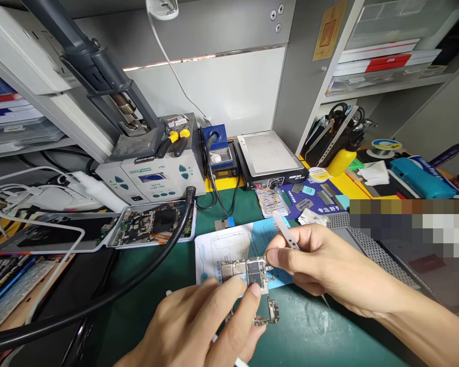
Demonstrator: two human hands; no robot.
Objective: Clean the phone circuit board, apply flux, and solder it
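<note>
A phone circuit board [257, 273], roughly L-shaped with metal shields and a dark chip, is held up over the bench. My left hand [202, 321] is closed on it from below, its fingers lying across the board's face. A white stick [240, 362] passes under that hand, and I cannot tell whether it is gripped. My right hand [309, 260] is closed on a pair of silver tweezers [286, 232], tucked in the palm with the tip pointing down and away from the board. Its thumb and forefinger meet at the board's upper right corner.
Behind the board lies a printed blue-white card [222, 244] on the green mat [302, 331]. A black hose [153, 278] crosses the left side from a hot-air station [153, 181]. A heating plate [271, 158] stands at the back. Opened devices [156, 224] lie left.
</note>
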